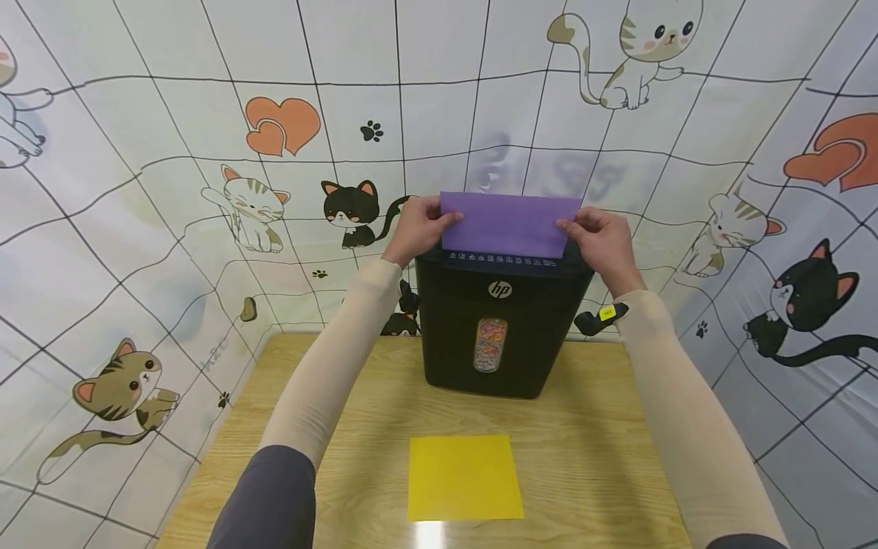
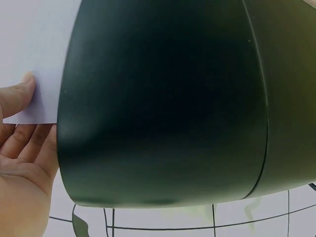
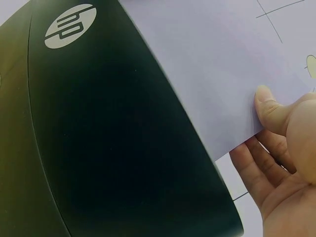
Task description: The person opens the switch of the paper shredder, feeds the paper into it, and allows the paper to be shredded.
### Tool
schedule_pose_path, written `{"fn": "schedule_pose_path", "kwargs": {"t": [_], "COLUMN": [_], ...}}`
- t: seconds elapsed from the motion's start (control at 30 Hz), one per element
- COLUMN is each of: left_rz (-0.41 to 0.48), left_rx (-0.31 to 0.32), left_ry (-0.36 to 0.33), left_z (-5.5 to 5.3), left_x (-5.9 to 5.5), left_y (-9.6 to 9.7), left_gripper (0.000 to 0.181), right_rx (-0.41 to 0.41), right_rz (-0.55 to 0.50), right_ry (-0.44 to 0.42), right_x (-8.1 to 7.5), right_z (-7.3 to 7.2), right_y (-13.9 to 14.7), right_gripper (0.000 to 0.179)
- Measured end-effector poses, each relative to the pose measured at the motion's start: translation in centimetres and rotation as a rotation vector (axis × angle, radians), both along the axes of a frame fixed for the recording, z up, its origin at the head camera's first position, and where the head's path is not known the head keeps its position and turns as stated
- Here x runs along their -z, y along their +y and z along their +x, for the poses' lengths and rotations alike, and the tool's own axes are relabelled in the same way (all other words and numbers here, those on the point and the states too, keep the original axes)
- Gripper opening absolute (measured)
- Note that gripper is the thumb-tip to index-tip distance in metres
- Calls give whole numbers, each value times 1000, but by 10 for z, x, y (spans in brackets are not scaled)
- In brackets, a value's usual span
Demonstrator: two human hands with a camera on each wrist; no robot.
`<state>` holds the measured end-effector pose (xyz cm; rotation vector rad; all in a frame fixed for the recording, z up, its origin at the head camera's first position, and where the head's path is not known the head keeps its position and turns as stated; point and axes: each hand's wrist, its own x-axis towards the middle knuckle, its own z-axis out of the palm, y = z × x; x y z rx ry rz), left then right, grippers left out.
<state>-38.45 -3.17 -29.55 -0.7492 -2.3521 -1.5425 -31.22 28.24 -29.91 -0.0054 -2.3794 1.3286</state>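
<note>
A purple sheet of paper stands upright over the top of a black HP paper shredder, its lower edge at the slot. My left hand pinches the sheet's left edge between thumb and fingers, and my right hand pinches the right edge. In the left wrist view the thumb lies on the paper with the fingers behind it. The right wrist view has the same grip on the sheet, beside the shredder's dark body. Whether the paper's lower edge is inside the slot is hard to tell.
A yellow sheet lies flat on the wooden table in front of the shredder. Colourful shreds show through the shredder's window. A cat-printed white curtain surrounds the table at the back and sides.
</note>
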Motion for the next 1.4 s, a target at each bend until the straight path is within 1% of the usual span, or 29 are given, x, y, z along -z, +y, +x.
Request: {"fn": "schedule_pose_path", "kwargs": {"t": [0.13,0.23,0.4,0.63,0.8,0.87,1.1,1.2,1.3,1.4], "left_rz": [1,0,-5,-6,-4,-7,-10,0,10,2], "left_rx": [-12,-19,-6,-16,5,3,-9,-10,-10,-10], "left_ry": [-13,-33,-27,-38,-15,-7,-43,-47,-55,-67], "left_z": [0,-1,-1,1,0,0,1,1,0,0], "left_x": [1,1,1,1,3,4,5,6,9,13], "left_y": [-1,-2,-2,-2,1,1,-2,-3,-4,-5], "left_gripper": [26,26,27,27,26,26,27,27,27,28], "right_rx": [-9,-10,-9,-20,-25,-33,-21,-10,-13,-24], "right_rz": [-2,-1,-29,-30,-27,-31,-35,-43,-46,-42], "right_ry": [12,-3,-15,-22,-26,-23,-34,-30,-25,-42], "right_x": [1,2,5,6,7,7,10,9,9,9], "right_z": [1,1,1,1,3,3,2,1,0,1], "right_y": [-1,-2,-2,-1,3,3,0,-2,-2,-2], "right_gripper": [43,44,42,44,44,43,45,45,46,48]}}
